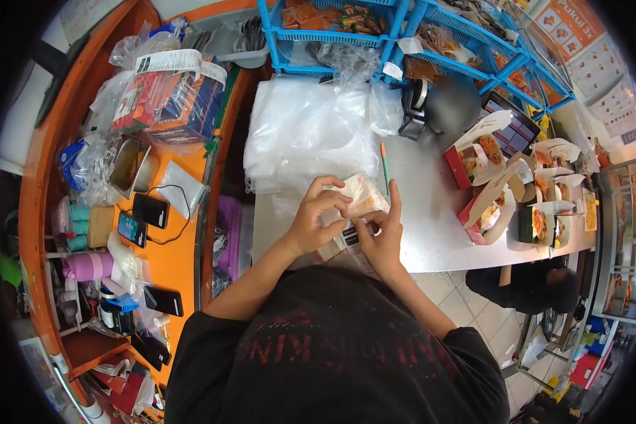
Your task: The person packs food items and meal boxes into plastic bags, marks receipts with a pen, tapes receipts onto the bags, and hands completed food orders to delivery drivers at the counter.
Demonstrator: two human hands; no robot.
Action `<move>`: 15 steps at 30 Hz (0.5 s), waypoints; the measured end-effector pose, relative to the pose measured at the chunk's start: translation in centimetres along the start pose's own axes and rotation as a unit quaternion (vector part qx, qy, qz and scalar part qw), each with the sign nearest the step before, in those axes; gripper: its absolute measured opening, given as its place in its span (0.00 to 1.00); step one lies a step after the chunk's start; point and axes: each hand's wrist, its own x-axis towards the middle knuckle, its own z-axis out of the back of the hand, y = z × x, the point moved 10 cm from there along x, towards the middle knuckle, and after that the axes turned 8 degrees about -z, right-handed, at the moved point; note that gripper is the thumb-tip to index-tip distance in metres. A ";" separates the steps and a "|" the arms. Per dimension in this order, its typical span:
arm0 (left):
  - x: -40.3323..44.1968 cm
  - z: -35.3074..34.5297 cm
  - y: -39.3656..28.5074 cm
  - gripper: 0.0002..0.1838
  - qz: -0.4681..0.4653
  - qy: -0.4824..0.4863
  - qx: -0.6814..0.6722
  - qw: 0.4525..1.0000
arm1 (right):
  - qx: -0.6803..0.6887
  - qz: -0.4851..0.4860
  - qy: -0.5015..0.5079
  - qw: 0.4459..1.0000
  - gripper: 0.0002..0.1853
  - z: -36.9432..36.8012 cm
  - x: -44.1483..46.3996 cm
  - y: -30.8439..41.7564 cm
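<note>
Over the near edge of the white counter, my left hand [319, 218] has its fingers curled against the left side of a small white packet with orange print [362, 195]. My right hand [381, 240] pinches at the packet's lower edge with thumb and fingers, while its index finger points up. Exactly what the fingertips grip is partly hidden. Below the hands, a flat piece with a dark printed label [351, 237] shows partly, near my shirt. A green pen with an orange end [384, 168] lies just beyond my right hand.
Clear plastic bags [311, 120] are stacked behind my hands. Open food boxes [484, 208] stand at right, near a tablet [512, 124]. Blue baskets [325, 34] line the back. Phones [132, 229] lie on the orange shelf at left. A person in black [519, 285] is beyond the counter's right edge.
</note>
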 end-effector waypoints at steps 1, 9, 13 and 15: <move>0.1 -0.2 -0.4 0.08 -0.016 0.007 0.020 1.000 | 0.000 0.006 -0.004 1.000 0.48 0.1 0.0 0.1; -0.9 -1.7 1.8 0.05 0.098 0.005 0.011 0.995 | -0.028 0.030 -0.015 0.999 0.50 -0.1 -0.3 -0.8; -0.5 -2.0 -0.2 0.05 0.014 0.008 0.141 0.990 | 0.003 0.015 -0.045 0.999 0.39 0.6 -0.5 -0.4; -1.0 -1.7 0.4 0.06 0.041 -0.018 0.085 0.995 | -0.027 0.045 -0.023 0.998 0.28 0.4 -0.2 0.1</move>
